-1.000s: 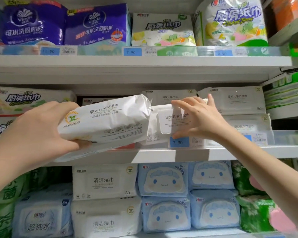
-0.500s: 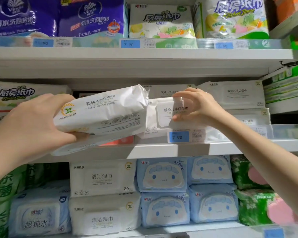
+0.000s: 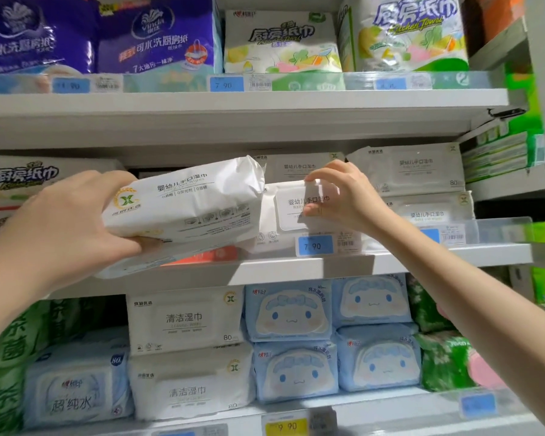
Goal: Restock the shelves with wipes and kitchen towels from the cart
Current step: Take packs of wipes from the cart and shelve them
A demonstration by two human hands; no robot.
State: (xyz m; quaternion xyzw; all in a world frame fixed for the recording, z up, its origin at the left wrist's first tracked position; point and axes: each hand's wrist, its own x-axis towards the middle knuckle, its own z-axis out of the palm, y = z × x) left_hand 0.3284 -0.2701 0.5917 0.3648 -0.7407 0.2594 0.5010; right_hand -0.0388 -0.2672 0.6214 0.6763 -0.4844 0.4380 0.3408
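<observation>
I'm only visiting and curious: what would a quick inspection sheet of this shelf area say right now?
Surface: white flat middle shelf, stocked with white wipes packs.
Job's things: white soft wipes pack with green X logo, held tilted in front of the shelf; white lidded wipes pack at the shelf front.
Clutter: nothing seen.
Grippers (hands): left hand grips the logo pack; right hand pinches the lidded pack.
Cables: nothing seen.
Surroundings: purple kitchen-paper packs on the shelf above; blue cartoon-face wipes packs below; blue price tag on the shelf edge.
</observation>
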